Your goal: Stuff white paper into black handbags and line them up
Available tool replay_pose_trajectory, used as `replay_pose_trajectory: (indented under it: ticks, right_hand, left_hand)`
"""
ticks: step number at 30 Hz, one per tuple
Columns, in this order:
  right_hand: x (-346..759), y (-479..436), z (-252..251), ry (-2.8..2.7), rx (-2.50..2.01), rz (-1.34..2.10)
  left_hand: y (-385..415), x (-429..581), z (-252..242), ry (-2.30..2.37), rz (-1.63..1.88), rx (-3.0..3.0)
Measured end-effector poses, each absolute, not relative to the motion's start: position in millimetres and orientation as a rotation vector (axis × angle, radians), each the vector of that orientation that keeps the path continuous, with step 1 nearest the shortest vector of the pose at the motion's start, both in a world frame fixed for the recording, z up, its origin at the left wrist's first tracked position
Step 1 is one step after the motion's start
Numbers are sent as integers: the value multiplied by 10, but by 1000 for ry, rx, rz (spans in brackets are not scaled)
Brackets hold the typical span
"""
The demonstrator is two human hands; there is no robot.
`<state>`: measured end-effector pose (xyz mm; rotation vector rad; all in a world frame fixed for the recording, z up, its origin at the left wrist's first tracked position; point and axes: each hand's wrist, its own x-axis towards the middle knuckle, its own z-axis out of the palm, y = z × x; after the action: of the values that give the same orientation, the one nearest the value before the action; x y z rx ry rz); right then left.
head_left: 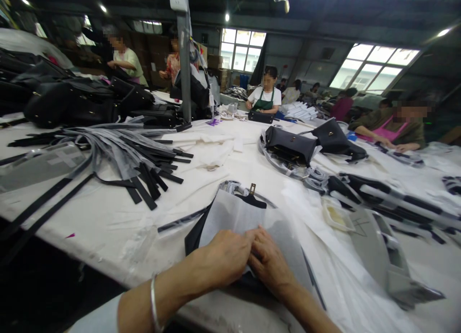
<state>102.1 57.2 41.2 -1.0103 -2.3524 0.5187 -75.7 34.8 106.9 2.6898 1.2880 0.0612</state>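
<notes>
A black handbag [193,237] lies in front of me at the table edge, with a translucent white paper sheet [225,210] over it. Past the sheet's far edge show a black flap tab with a gold-coloured clasp plate [252,189] and a plastic-wrapped strap [187,218]. My left hand [228,251] is closed, knuckles up, on the sheet at the bag's middle. Touching it, my right hand [268,261] is also closed, fingers curled down against the paper. Both sets of fingertips are largely hidden; they appear to pinch the sheet.
Many black straps [144,179] in clear wrap spread across the table at left. Black bags [291,143] sit further back at right. A small plastic tub [336,215] and a grey tape dispenser [385,256] stand to my right. Co-workers [264,95] work around the table.
</notes>
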Motion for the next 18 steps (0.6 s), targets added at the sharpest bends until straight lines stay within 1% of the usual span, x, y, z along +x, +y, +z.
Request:
replay_pose_trajectory:
  ticks: [3,6,7,9,11,13,15,18]
  right_hand:
    - [1056,585,473,-2247,-1094,663]
    - [1135,666,657,-2173,-1208,920]
    - [1150,709,745,-2187,-1264,952]
    - [1122,808,942,-2315,-1354,847]
    - [994,914,1127,-2471,-1405,563]
    - [801,1015,1234,-2512,-1441,323]
    - [632,1091,1211,-2467,-1486,253]
    - [588,1105,954,-2383,-1536,265]
  left_hand:
    - [552,-585,964,1422,25,2640]
    - [636,-483,772,1534,39,2610]
    - [639,-464,709,1561,48,2605]
    - [632,-439,606,1599,74,2604]
    - [629,-429,536,1617,91,2609]
    - [641,-438,498,1621,98,2613]
    - [653,-472,486,1621,123,2612]
    - [645,-560,508,1633,241,2606]
